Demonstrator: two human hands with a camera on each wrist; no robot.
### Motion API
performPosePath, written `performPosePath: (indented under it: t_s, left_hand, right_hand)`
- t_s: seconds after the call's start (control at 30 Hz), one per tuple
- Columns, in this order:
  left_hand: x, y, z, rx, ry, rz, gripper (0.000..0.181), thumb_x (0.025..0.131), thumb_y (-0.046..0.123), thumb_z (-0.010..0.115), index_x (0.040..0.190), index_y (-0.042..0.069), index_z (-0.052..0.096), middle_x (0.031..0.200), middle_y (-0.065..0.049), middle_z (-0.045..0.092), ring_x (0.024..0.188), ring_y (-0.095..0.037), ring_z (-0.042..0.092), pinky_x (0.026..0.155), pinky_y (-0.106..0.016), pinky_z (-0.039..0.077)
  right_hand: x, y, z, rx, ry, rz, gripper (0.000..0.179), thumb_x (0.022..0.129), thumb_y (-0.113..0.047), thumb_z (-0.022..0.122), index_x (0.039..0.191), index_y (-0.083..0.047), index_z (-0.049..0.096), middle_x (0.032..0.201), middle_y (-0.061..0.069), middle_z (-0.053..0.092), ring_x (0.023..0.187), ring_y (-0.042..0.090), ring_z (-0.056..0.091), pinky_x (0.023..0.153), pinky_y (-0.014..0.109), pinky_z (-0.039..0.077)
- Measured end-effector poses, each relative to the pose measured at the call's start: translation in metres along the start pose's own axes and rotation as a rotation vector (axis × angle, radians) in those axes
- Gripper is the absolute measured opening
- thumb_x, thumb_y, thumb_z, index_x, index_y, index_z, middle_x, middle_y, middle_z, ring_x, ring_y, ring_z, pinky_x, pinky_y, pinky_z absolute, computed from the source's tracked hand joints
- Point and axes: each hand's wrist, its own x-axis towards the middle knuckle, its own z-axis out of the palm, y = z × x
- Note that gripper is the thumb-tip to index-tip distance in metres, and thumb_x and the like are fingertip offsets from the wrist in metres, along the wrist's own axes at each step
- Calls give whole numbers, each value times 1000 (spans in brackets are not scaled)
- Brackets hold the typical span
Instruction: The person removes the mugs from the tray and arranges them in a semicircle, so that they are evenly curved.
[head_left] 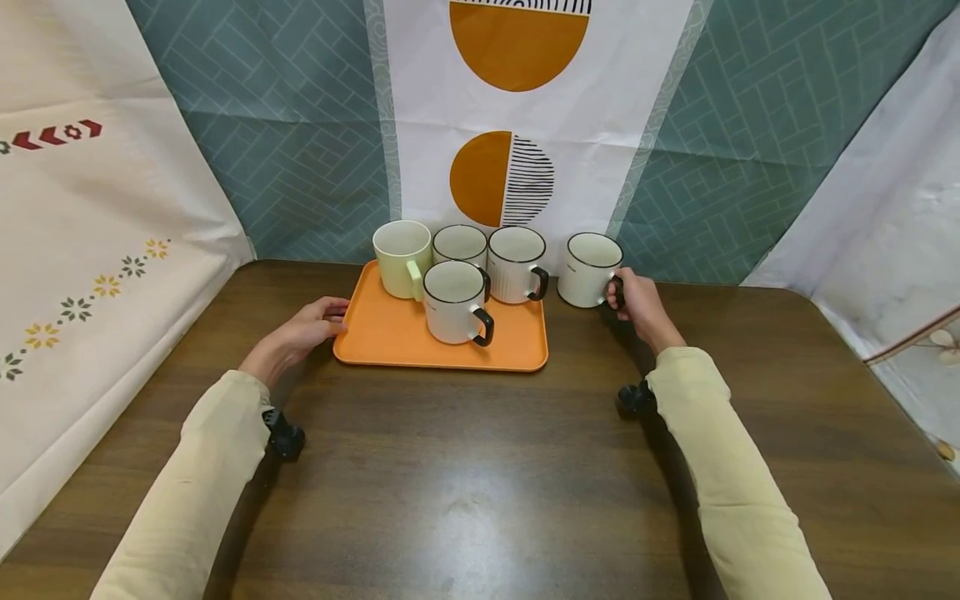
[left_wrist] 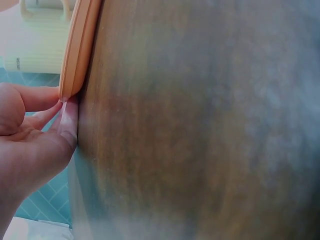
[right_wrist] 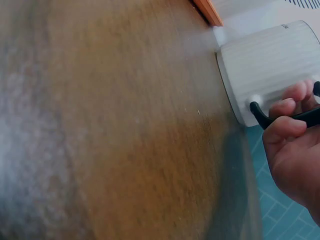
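Note:
At the tray's left edge, my left hand (head_left: 303, 327) pinches the rim of the orange tray (head_left: 382, 342); the left wrist view shows thumb and fingers meeting at the tray rim (left_wrist: 79, 55). My right hand (head_left: 640, 302) grips the black handle (right_wrist: 259, 116) of a white mug (head_left: 583, 271) with a dark rim. This mug is upright, on the right beyond the tray. On the tray stand a pale green mug (head_left: 392, 262), a white mug (head_left: 448, 310) in front, a ribbed white mug (head_left: 510, 271) and another white mug (head_left: 459, 239), partly hidden behind the front one.
The brown wooden table (head_left: 465, 467) extends toward me. Behind the mugs hangs a teal cloth (head_left: 300, 167) with a white patterned panel (head_left: 585, 108). A cream cloth (head_left: 97, 217) borders the left side, and a white cloth (head_left: 885, 217) the right.

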Motion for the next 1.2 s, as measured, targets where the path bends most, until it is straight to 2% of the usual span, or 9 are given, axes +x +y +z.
performPosePath:
  t_s: [0.17, 0.33, 0.43, 0.53, 0.6, 0.73, 0.8, 0.97, 1.2]
  left_hand:
    - [-1, 2, 0, 5, -4, -7, 59, 97, -4, 43, 148, -11, 13, 147, -32, 21, 132, -43, 26, 111, -50, 25]
    - [-2, 1, 0, -1, -5, -8, 59, 97, -3, 43, 148, -11, 13, 147, -32, 21, 132, -43, 26, 111, -50, 25]
    - [-1, 0, -1, 1, -11, 3, 59, 97, -4, 43, 147, -12, 12, 147, -33, 21, 132, -43, 26, 111, -50, 25]
    - [0, -2, 0, 1, -15, 23, 58, 97, -5, 42, 146, -13, 13, 146, -33, 21, 132, -43, 27, 111, -50, 26]
    - [1, -2, 0, -3, -17, 36, 57, 97, -6, 41, 146, -14, 13, 146, -34, 21, 132, -43, 27, 110, -50, 26]
    - [2, -2, 0, -5, -17, 34, 57, 97, -6, 41, 146, -13, 13, 146, -33, 22, 132, -43, 27, 111, -50, 26]
    - [1, -1, 0, -2, -19, 28, 58, 97, -5, 41, 147, -13, 12, 146, -33, 21, 133, -43, 26, 111, -50, 26]
    - [0, 0, -1, 5, -21, 13, 59, 98, -4, 42, 147, -12, 11, 148, -33, 19, 134, -44, 25, 111, -51, 25]
    - [0, 0, -2, 12, -22, 18, 59, 97, -5, 41, 147, -12, 11, 147, -33, 20, 133, -43, 25, 111, -50, 25]
  right_hand:
    - [-1, 2, -1, -169, 36, -43, 40, 101, -33, 35, 83, -2, 54, 69, -2, 54, 69, 16, 50, 50, 25, 35]
    - [-6, 2, -6, -366, 75, -110, 54, 102, -44, 35, 95, 4, 59, 89, 11, 60, 82, 24, 52, 59, 28, 42]
    - [-12, 1, -10, -467, 96, -134, 62, 101, -51, 32, 102, 4, 59, 96, 17, 57, 83, 28, 50, 64, 33, 43]
    - [-17, -1, -15, -504, 126, -163, 63, 101, -53, 32, 110, 4, 56, 96, 18, 53, 83, 29, 48, 69, 38, 41]
    - [-20, -3, -17, -503, 186, -199, 59, 101, -51, 35, 112, 4, 55, 96, 17, 51, 84, 31, 47, 73, 40, 39]
    - [-24, -8, -20, -470, 317, -280, 46, 100, -41, 43, 110, 3, 54, 96, 12, 52, 88, 25, 46, 75, 35, 38]
    - [-27, -11, -20, -451, 348, -304, 40, 100, -37, 46, 107, 2, 53, 92, 9, 52, 85, 22, 46, 73, 32, 37]
    - [-36, -21, -13, -440, 303, -343, 29, 98, -28, 48, 105, 0, 52, 91, 6, 53, 83, 18, 46, 71, 29, 37]
    - [-50, -31, 13, -384, 115, -352, 24, 97, -18, 50, 101, 4, 57, 90, 15, 58, 83, 25, 54, 68, 24, 44]
